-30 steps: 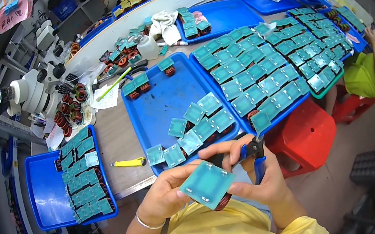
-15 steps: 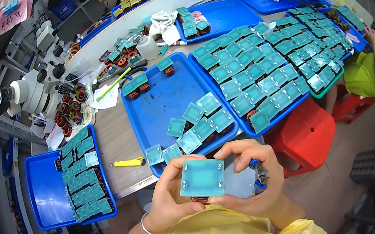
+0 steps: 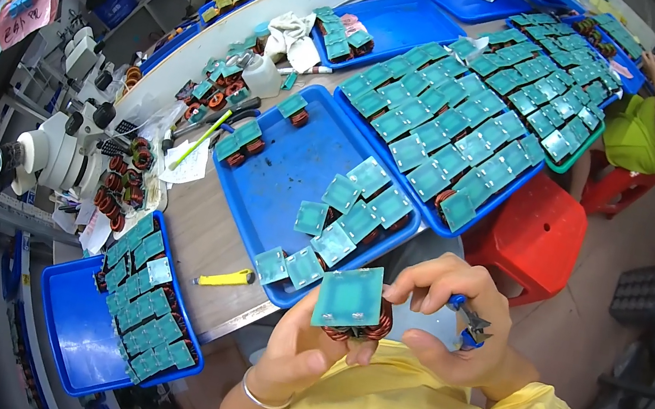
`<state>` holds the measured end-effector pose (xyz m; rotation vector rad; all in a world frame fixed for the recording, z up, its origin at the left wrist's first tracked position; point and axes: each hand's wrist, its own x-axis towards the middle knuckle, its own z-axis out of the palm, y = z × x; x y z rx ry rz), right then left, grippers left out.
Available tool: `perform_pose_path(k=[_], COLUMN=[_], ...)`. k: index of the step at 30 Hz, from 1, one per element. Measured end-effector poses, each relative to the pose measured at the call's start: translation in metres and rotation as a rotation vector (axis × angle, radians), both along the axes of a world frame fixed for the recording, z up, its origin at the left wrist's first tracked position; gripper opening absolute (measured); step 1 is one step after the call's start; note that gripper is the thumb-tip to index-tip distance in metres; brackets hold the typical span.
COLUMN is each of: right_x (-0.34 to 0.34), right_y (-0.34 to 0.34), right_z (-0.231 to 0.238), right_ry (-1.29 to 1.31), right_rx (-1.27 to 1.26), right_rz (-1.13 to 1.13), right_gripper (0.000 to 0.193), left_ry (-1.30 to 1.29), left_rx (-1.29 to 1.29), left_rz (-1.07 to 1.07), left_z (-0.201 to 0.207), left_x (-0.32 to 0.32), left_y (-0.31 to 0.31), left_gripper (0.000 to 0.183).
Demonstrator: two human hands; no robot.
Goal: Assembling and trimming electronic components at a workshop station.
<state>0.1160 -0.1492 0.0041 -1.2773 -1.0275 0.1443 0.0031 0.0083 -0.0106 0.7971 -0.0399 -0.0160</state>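
Note:
A square green circuit board (image 3: 351,296) sits on a copper-wound coil (image 3: 376,329), whose red-brown windings show under its near edge. My left hand (image 3: 290,359) holds this coil with its board, fingers closed around it from the left and below. My right hand (image 3: 457,282) is curled just right of the board, with a pair of small blue-handled cutters (image 3: 474,327) tucked in it. The right index fingertip is close to the board's right edge; whether it touches cannot be made out. Beyond my hands, a blue tray (image 3: 281,170) holds several similar green-topped coils (image 3: 333,244).
A lower blue tray (image 3: 81,336) at left is partly filled with coils. Larger trays of green-topped pieces (image 3: 430,170) stretch to the far right. A yellow utility knife (image 3: 225,278) lies near the table edge. A red stool (image 3: 535,232) stands right; two people sit farther off.
The board has tilted, exposing the coil windings beneath it. My right fingers have moved off the board to the right, while my left hand keeps its hold.

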Motion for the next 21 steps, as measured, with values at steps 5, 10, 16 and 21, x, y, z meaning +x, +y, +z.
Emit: perform_pose_path(k=[5, 10, 16, 21], right_x=[0.013, 0.014, 0.012, 0.012], right_y=[-0.01, -0.018, -0.022, -0.024], right_z=[-0.003, 0.011, 0.02, 0.024], right_ry=[-0.215, -0.578, -0.741, -0.776], right_rx=[-0.153, -0.496, -0.636, -0.681], right_rz=[-0.085, -0.093, -0.101, -0.094], right_gripper=[0.038, 0.051, 0.05, 0.05], left_ry=[0.081, 0.124, 0.007, 0.003], left_rx=[-0.006, 0.47, 0.888, 1.094], left_rz=[0.035, 0.233, 0.341, 0.439], left_z=[0.006, 0.01, 0.009, 0.01], left_x=[0.006, 0.007, 0.005, 0.007], left_y=[0.0, -0.003, -0.001, -0.004], left_gripper=[0.069, 0.063, 0.066, 0.073])
